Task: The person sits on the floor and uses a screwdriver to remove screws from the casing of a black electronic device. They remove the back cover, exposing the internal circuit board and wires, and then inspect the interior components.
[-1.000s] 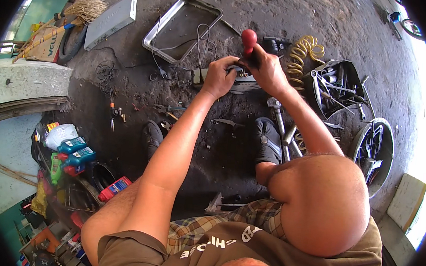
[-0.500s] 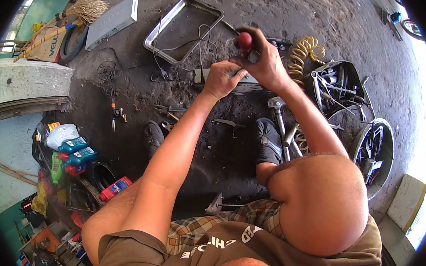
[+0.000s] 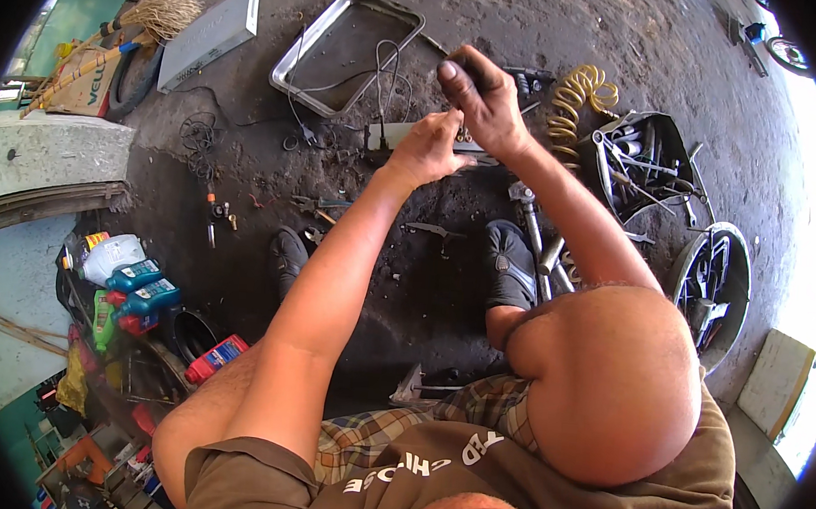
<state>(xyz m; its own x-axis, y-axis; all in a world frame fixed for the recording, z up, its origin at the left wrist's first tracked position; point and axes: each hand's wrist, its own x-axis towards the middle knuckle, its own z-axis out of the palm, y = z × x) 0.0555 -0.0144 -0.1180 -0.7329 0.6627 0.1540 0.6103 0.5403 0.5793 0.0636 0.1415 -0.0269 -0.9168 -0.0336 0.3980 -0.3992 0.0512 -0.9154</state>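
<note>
Ahead of me on the dark ground lies a long grey metal box [image 3: 393,136] with a cable running to it. My left hand [image 3: 425,149] grips its middle, thumb stretched along the near side; the fingertips are partly hidden. Just above and to the right, my right hand [image 3: 485,104] is closed in a fist with the thumb on top. The red-handled screwdriver seen in it half a second ago is now covered by the fingers. Small brass-coloured fittings [image 3: 462,135] show on the box between the hands.
A metal tray frame [image 3: 299,50] lies beyond the box. Right of my hands are a coiled yellow hose [image 3: 562,105], a bin of wrenches [image 3: 613,165] and a round tub of tools [image 3: 680,283]. A hammer [image 3: 527,216] lies by my right shoe; bottles [image 3: 141,283] stand left.
My right hand has turned over, so the red handle no longer shows. My left hand's thumb has spread outward to the right along the box.
</note>
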